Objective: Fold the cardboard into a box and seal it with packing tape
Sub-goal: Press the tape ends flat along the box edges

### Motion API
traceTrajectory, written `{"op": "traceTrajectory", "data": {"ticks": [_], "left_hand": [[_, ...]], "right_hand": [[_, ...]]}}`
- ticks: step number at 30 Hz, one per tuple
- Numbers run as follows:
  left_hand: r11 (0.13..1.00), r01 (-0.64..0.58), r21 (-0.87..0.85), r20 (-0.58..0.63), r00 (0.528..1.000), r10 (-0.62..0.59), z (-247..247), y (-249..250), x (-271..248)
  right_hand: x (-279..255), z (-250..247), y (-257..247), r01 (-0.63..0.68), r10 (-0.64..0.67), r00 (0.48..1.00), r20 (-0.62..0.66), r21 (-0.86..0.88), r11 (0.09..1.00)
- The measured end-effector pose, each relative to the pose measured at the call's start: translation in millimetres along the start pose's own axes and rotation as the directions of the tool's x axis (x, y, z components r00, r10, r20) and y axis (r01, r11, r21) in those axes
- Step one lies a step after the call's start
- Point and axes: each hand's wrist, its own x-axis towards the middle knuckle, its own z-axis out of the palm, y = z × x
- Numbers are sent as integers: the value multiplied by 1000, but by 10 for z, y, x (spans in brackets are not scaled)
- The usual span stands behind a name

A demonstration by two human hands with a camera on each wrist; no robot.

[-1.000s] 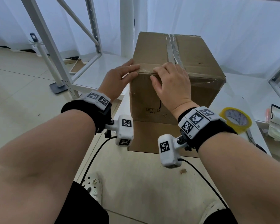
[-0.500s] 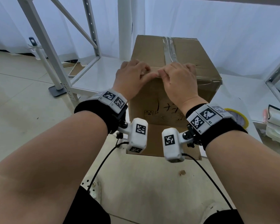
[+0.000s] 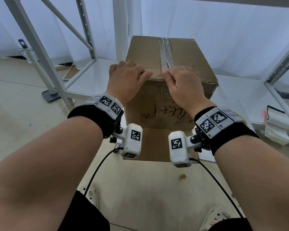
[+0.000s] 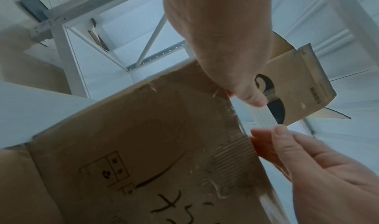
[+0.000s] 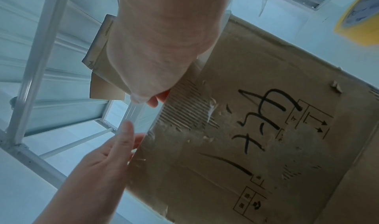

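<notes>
One cardboard box (image 3: pixel 172 67) stands upright at the centre of the head view, on the near edge of a white table (image 3: pixel 232 85), its bottom flap (image 3: pixel 154 144) hanging toward the camera. Two hands rest on its near top edge, and one yellow tape roll (image 5: pixel 361 18) shows at the upper right of the right wrist view. A second, smaller cardboard piece (image 4: pixel 295 83) with a dark printed shape sits behind the box, at the right of the left wrist view.

The box is plain brown. A strip of clear tape (image 3: pixel 167 52) runs along the top seam and bends over the near edge. The front face carries black handwritten strokes and small printed handling symbols; a patch near the top is torn down to the corrugated ribs.

The left hand (image 3: pixel 126 79) has its fingers curled over the top edge with the thumb against the front. The right hand (image 3: pixel 182 84) is curled too, thumb and fingers closed on the tape's end at the edge, though the pinch itself is probably half hidden by the knuckles. The tape roll is cut off by the frame, and white shelving (image 3: pixel 40 47) fills the upper left.
</notes>
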Motion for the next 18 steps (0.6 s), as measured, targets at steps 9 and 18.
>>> {"op": "traceTrajectory", "data": {"ticks": [9,18], "left_hand": [[994,-58,92,19,998,57,101,-4,-87],[986,-165,-30,58,984,166,46,200,-6]], "right_hand": [[-24,-87,144,-34,34,999,-18,-18,999],[-131,-197,265,8,11,989,147,-127,992]]}}
